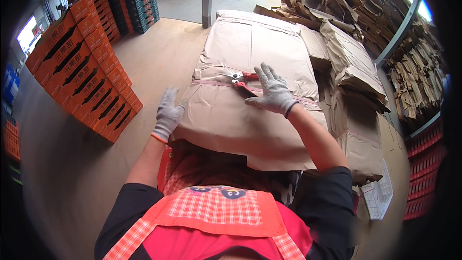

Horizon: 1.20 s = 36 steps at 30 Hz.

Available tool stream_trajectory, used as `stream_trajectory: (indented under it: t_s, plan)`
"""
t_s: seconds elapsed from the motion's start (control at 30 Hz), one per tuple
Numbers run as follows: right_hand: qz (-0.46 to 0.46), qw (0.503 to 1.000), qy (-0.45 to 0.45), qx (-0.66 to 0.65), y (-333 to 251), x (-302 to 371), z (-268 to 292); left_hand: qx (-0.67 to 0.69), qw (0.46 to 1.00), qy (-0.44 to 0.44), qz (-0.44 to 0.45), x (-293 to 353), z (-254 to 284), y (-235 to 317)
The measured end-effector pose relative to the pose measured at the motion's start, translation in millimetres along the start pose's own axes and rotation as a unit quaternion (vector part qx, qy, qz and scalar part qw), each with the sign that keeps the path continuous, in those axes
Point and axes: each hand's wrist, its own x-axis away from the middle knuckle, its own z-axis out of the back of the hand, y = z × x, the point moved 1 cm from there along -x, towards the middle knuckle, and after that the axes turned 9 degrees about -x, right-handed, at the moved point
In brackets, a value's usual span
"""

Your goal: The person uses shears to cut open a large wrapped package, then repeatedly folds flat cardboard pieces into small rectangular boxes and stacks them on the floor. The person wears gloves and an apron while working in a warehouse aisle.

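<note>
A large bundle wrapped in brown paper (pixel 250 125) lies before me, bound across by a pinkish strap (pixel 204 82). On top of it, by the strap, rests a pair of red-handled shears (pixel 239 81) with the blades pointing left. My right hand (pixel 275 91), in a grey glove, is spread over the wrapping, right beside the red handles; its fingers are stretched and not wrapped round them. At the bundle's left edge is my left hand (pixel 169 114), also gloved, fingers extended and thumb apart, holding nothing. Whether its fingers touch the paper is hard to tell.
Orange cartons (pixel 82 67) stand stacked on the left, with dark green cartons (pixel 139 2) behind. More paper-wrapped bundles (pixel 353 58) adjoin on the right, beside piled brown paper (pixel 332 0). A metal post (pixel 207 0) rises behind; a white crate (pixel 378 195) and red crates (pixel 423 168) sit right.
</note>
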Motion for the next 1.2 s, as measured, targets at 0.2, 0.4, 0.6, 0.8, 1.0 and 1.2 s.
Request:
stream_trajectory:
  t_s: [0.2,0.4,0.6,0.8,1.0,1.2]
  plan:
    - [-0.094,0.984,-0.154,0.008,-1.4,-55.3,-17.5,0.109,0.983,-0.131,0.065,0.1,0.8,12.4]
    - [-0.216,0.957,-0.109,-0.159,-22.6,-18.8,46.4,0.027,0.996,-0.088,-0.015,1.1,5.9,19.0]
    - [-0.379,0.681,-0.163,-0.605,-33.9,98.1,64.8,0.058,0.994,-0.086,0.020,6.6,5.2,21.8]
    - [-0.436,0.558,-0.180,-0.683,3.2,102.8,28.1,0.107,0.992,-0.052,0.030,10.9,8.6,25.7]
    - [-0.418,0.584,-0.113,-0.687,-13.9,20.2,14.5,0.153,0.987,-0.036,0.035,17.9,10.0,25.5]
    - [-0.427,0.485,-0.229,-0.728,-28.6,85.5,23.9,0.153,0.988,0.009,0.026,24.2,9.1,27.1]
